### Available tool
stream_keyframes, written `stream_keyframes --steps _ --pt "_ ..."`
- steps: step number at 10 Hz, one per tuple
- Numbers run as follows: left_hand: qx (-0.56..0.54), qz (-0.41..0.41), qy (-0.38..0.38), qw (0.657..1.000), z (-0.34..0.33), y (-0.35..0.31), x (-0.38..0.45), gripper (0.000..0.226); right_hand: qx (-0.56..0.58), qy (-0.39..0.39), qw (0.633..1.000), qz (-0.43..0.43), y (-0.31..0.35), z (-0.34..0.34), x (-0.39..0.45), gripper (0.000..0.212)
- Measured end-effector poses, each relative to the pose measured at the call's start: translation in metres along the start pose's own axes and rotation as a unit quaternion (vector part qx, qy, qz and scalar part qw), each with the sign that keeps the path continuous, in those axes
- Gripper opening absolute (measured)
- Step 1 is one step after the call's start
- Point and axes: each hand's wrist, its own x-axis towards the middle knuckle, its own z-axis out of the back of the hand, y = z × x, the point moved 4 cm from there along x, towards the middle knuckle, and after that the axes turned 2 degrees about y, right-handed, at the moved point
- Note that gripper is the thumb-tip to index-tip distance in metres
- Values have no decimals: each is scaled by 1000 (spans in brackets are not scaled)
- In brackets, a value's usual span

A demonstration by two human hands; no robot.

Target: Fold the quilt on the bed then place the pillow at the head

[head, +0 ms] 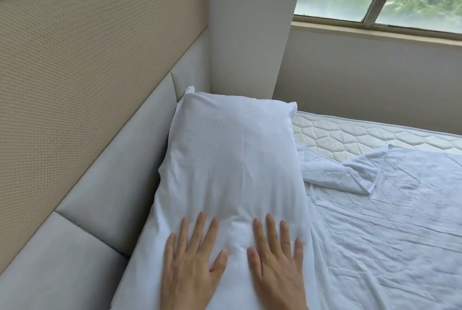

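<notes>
Head view, only one available.

Plump white cotton pillow [232, 172] lies lengthwise along the padded grey-beige headboard [120, 159], its long left edge touching the lower panel, its far end tucked into the corner by the white wall column [250, 27]. So the pillow is at the head of the bed already.

Left hand [192, 259] and right hand [275, 257]: both flat, palms down, fingers spread, resting on the near end of the pillow side by side. Nothing gripped. Fabric dimples between the thumbs, so I'd say they press down.

Thin white quilted cover [387, 222] lies to the right of the pillow, wrinkled, spread over the bed. One corner is turned back near the far edge, leaving a strip of bare quilted mattress [350, 134] exposed by the window wall [375, 72]. Can't tell whether this layer is the quilt in a folded state or a pad; the rest of the bed is out of frame.

Judgement: final step, pillow placement, at the pat-and-settle stage. Task looks near done if the quilt fold is accepted.

Next move calls for: light smoothing strokes outward to flatten the dimple, check the pillow sits square against the headboard, then lift both palms straight off without dragging the case. The turned-back corner may want flattening.
</notes>
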Motion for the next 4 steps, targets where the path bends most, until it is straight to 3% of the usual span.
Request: stream_keyframes --steps 1,2,4 --pt "21 13 68 997 0 -1 -8 70 -9 52 999 -6 -3 6 -8 73" --pt "15 19 35 999 36 -16 -10 74 31 -21 999 17 5 53 -21 88" --pt "-30 -20 -132 991 177 -82 -26 72 70 -169 981 59 22 201 -63 77"
